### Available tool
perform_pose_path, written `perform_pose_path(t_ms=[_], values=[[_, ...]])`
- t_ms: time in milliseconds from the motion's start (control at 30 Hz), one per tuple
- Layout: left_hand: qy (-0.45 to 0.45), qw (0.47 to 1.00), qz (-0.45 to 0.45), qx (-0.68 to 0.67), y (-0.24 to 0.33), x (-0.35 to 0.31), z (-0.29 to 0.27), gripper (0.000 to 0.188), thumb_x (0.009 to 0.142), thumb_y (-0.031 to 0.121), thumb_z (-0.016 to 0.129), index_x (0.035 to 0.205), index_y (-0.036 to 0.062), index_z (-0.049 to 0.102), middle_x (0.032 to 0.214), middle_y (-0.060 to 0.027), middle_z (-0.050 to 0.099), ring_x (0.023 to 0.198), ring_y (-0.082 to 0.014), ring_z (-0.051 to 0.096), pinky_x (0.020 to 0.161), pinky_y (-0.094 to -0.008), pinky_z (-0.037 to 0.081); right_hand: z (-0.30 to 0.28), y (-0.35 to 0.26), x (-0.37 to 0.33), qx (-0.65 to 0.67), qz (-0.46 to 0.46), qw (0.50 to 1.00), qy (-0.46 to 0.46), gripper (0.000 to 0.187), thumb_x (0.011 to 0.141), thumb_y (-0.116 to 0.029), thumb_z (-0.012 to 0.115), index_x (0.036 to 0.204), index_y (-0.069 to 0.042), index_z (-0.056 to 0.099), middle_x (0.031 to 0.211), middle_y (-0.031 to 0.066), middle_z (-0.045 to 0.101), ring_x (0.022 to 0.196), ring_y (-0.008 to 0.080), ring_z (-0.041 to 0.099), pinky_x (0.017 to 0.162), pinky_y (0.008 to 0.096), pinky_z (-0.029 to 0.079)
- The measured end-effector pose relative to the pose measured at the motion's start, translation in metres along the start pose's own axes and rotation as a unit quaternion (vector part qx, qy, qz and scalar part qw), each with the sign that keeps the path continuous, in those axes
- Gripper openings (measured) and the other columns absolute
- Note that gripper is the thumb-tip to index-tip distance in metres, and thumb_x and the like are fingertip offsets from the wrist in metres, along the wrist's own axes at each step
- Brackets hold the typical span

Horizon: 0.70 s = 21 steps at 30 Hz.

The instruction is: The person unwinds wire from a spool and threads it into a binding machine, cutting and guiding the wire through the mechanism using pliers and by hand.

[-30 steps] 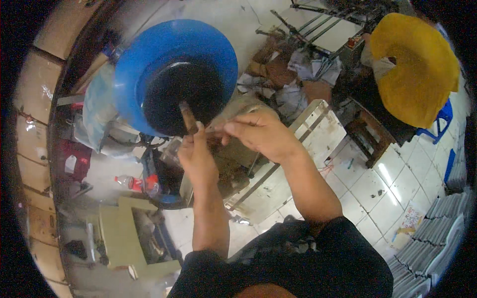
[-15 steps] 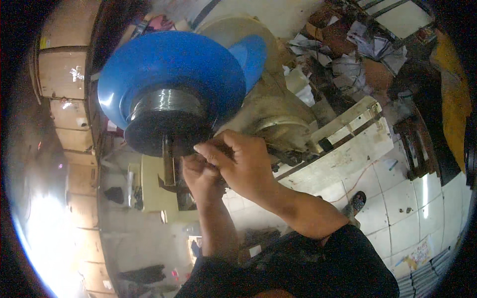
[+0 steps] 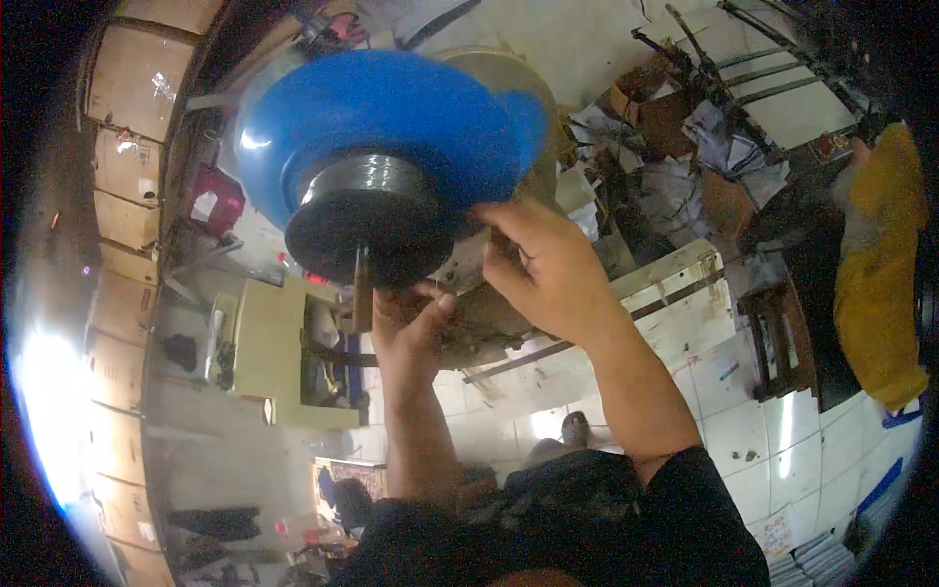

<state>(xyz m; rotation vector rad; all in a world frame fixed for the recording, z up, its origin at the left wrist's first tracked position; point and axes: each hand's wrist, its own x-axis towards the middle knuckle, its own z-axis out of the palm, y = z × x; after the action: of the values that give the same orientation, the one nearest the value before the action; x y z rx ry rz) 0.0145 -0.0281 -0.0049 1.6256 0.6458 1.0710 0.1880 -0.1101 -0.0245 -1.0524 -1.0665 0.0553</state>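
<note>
A spool of shiny thin metal wire point(image 3: 367, 176) sits between a large blue dish-shaped disc point(image 3: 391, 108) and a round black flange point(image 3: 362, 240). A metal shaft point(image 3: 363, 293) sticks out of the flange toward me. Just below the flange is my left hand point(image 3: 406, 338), fingers curled, partly hidden by the spool, with the thumb close to them. At the disc's right edge my right hand point(image 3: 553, 269) is raised, its fingers bent inward. Whatever either hand holds is too fine to make out; no wire strand shows between them.
Behind the disc stands a beige machine body point(image 3: 538, 88), with a long pale beam point(image 3: 675, 298) reaching right. Cartons point(image 3: 127, 176) line the left side. Crumpled papers point(image 3: 675, 186) and boxes lie at the back right. A yellow cloth point(image 3: 880, 284) hangs at far right.
My right hand has moved right and up, away from my left hand and the flange. My left hand stays under the spool. The view has shifted, so the disc appears farther right.
</note>
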Motion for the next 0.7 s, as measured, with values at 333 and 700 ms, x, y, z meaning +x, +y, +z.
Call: perform_pose_path(t_ms=[333, 700], values=[[0.015, 0.999, -0.025, -0.023, 0.005, 0.000, 0.006, 0.053, 0.081, 0.002, 0.072, 0.128, 0.0020, 0.049, 0.095, -0.0079, 0.065, 0.078, -0.0165, 0.063, 0.069, -0.0295, 0.053, -0.010, -0.007, 0.005, -0.229, -0.074, 0.959, -0.147, 0.018, 0.088, -0.022, 0.057, 0.100, -0.009, 0.061, 0.101, 0.0170, 0.060, 0.074, 0.0390, 0.064, 0.064, 0.0489, 0.054], [-0.014, 0.999, -0.014, -0.031, 0.009, 0.001, 0.015, 0.054, 0.082, 0.008, 0.073, 0.125, -0.0064, 0.045, 0.086, -0.0090, 0.066, 0.074, -0.0149, 0.064, 0.066, -0.0285, 0.053, 0.003, -0.010, -0.006, -0.224, -0.083, 0.967, -0.083, 0.012, 0.085, -0.014, 0.059, 0.095, -0.007, 0.062, 0.078, 0.0162, 0.066, 0.065, 0.0371, 0.064, 0.058, 0.0474, 0.052]])
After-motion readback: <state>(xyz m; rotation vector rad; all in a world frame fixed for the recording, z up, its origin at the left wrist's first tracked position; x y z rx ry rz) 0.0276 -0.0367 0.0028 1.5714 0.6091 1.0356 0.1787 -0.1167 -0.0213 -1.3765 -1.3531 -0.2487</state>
